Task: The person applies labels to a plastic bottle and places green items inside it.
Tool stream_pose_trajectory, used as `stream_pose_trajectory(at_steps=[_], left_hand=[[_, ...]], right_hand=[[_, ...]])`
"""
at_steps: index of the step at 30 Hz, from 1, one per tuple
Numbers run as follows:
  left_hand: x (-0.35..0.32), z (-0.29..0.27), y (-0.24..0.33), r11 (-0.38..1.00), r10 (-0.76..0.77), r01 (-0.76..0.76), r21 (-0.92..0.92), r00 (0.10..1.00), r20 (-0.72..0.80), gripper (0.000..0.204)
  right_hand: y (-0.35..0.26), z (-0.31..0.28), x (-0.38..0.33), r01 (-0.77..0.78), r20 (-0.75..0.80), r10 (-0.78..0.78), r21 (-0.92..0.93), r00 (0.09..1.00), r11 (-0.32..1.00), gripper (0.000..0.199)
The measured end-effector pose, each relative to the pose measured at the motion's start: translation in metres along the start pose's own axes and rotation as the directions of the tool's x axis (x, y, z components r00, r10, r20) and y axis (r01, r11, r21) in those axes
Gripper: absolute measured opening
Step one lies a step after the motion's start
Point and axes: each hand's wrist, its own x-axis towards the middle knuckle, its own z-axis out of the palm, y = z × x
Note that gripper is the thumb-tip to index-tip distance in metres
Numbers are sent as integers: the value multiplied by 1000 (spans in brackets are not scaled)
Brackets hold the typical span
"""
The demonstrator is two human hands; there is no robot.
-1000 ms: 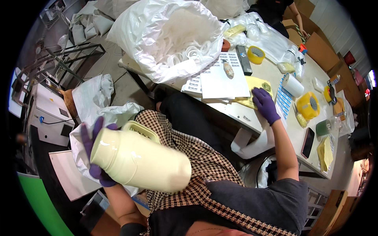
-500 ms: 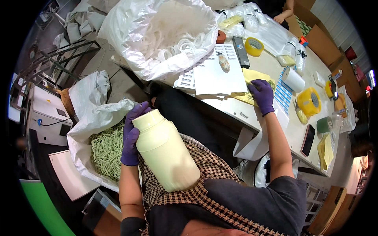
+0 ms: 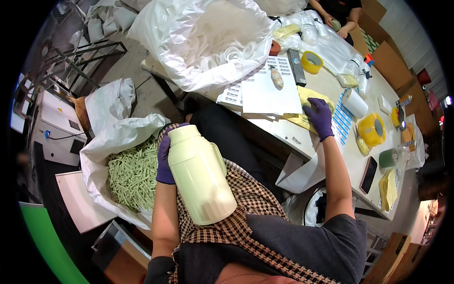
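Note:
A pale yellow-green vacuum flask (image 3: 201, 177) leans across my lap, its neck tilted up and away from me. My left hand (image 3: 164, 163), in a purple glove, grips it by the left side near the shoulder; most of those fingers are hidden behind it. The side handle (image 3: 219, 158) faces right. On the table, my gloved right hand (image 3: 321, 118) rests on yellow paper sheets (image 3: 307, 94), palm down, with bent fingers slightly apart. A small greenish patch on the sheets shows just beyond its fingers. White sheets (image 3: 265, 100) with blue print lie to the left of that hand.
A large white sack (image 3: 198, 78) of translucent rings stands at the table's far left. Beside my left arm is a sack of green shredded filler (image 3: 130, 177). Tape rolls (image 3: 371, 128), a phone (image 3: 369, 175) and a small bottle (image 3: 276, 78) lie on the table. A co-worker's hands (image 3: 341, 31) hold something greenish.
The flask has turned, bringing its side handle into sight, and stands slightly more upright. My left fingers have slid behind it. My right hand stays at the yellow sheets. More of the co-worker shows.

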Motion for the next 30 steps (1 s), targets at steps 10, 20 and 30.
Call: stream_pose_trajectory(at_steps=[10, 20, 30], left_hand=[[-4, 2, 9, 993, -83, 89, -72, 993, 85, 55], [5, -15, 3, 968, 108, -85, -235, 991, 83, 50], [-3, -17, 5, 939, 91, -57, -338, 992, 85, 42]], right_hand=[[-24, -6, -2, -200, 1, 200, 21, 980, 980, 23], [67, -36, -1, -251, 305, 17, 749, 952, 613, 31], [-254, -27, -70, -521, 700, -210, 667, 682, 532, 40]])
